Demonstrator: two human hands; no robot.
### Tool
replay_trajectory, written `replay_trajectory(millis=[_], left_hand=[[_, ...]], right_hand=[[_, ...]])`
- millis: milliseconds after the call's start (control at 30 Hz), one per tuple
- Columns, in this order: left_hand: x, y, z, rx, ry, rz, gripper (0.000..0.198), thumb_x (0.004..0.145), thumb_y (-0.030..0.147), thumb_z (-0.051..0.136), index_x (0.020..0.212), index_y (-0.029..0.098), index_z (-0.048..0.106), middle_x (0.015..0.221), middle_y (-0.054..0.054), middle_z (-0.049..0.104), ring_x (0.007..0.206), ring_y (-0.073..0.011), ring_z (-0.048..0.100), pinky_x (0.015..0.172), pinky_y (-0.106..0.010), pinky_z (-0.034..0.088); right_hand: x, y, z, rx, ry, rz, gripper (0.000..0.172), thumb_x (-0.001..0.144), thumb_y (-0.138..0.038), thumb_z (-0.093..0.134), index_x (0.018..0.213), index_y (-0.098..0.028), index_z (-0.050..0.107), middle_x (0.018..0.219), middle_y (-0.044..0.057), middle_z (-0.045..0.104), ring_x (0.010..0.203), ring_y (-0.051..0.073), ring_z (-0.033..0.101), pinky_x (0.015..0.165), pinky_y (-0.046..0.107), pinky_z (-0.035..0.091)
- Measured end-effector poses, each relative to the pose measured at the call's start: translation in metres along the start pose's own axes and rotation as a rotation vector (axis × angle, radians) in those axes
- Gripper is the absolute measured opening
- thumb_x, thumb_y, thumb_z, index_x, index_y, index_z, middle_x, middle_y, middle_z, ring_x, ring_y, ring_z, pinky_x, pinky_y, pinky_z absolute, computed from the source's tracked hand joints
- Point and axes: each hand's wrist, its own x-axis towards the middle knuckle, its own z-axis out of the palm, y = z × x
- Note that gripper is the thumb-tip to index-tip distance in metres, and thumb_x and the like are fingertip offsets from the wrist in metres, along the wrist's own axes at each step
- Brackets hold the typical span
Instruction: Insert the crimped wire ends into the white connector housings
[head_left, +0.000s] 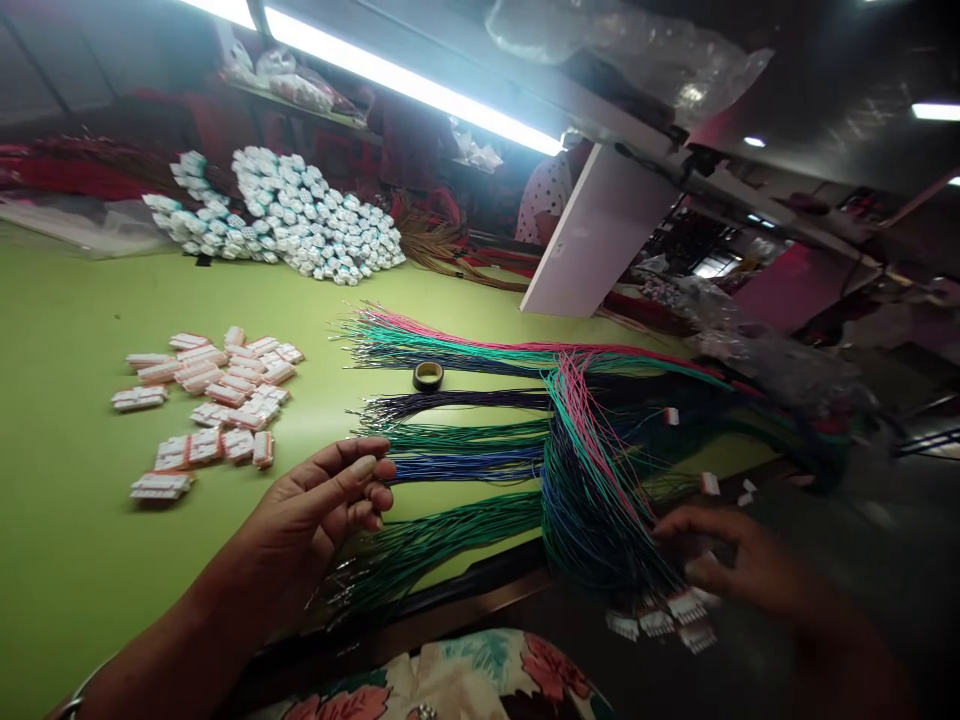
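Observation:
My left hand [330, 495] is over the green table beside the cut ends of the blue wires [465, 467]. Its thumb and curled fingers come together in a pinch; whatever lies between them is too small to make out. To the right, my right hand [739, 565] is slightly blurred, thumb and forefinger apart, next to a draped bundle of pink, teal and dark wires [592, 470]. White connectors [656, 622] hang at that bundle's lower end, close to the right hand. Green wires [465, 525] and dark purple wires [457, 402] lie in separate rows.
A roll of black tape [428, 376] sits among the wire rows. Loose white and orange connectors [225, 380] are scattered on the left of the table [67, 400]. Behind them is a pile of white connectors [307, 215]. A white panel [592, 240] stands at the back.

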Motion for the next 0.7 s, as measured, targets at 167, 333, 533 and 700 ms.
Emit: replay_trajectory(millis=[167,333,533,700], left_hand=[[-0.001,0.001,0.001,-0.020,0.021,0.009,0.024,0.079,0.013,0.073,0.103,0.016,0.070,0.089,-0.007,0.067,0.068,-0.0122,0.063,0.054,-0.017,0.054],[-0.001,0.002,0.002,-0.030,0.028,0.037,0.025,0.077,0.016,0.076,0.101,0.015,0.071,0.086,-0.007,0.069,0.066,-0.0124,0.063,0.054,-0.017,0.053],[-0.012,0.014,0.009,-0.047,0.064,0.098,0.029,0.070,0.021,0.082,0.096,0.015,0.072,0.082,-0.007,0.070,0.065,-0.0133,0.062,0.052,-0.017,0.052],[-0.026,0.025,0.004,-0.080,0.055,0.131,0.026,0.069,0.022,0.082,0.094,0.016,0.073,0.080,-0.005,0.070,0.063,-0.0132,0.061,0.051,-0.018,0.051]], right_hand=[[0.016,-0.036,-0.009,-0.204,-0.093,0.014,0.018,0.087,-0.032,0.062,0.100,-0.024,0.070,0.094,0.007,0.071,0.086,0.025,0.066,0.071,0.031,0.050],[0.053,-0.094,0.019,-0.222,0.044,-0.271,0.012,0.093,-0.027,0.056,0.098,-0.022,0.065,0.098,0.004,0.068,0.091,0.019,0.063,0.078,0.027,0.045],[0.102,-0.139,0.080,-0.678,-0.179,-0.467,0.009,0.091,-0.022,0.059,0.083,-0.019,0.064,0.085,0.004,0.065,0.075,0.017,0.058,0.064,0.029,0.032],[0.120,-0.129,0.104,-0.833,-0.241,-0.544,0.012,0.089,-0.014,0.055,0.079,-0.017,0.060,0.079,0.005,0.064,0.067,0.016,0.055,0.058,0.031,0.024]])
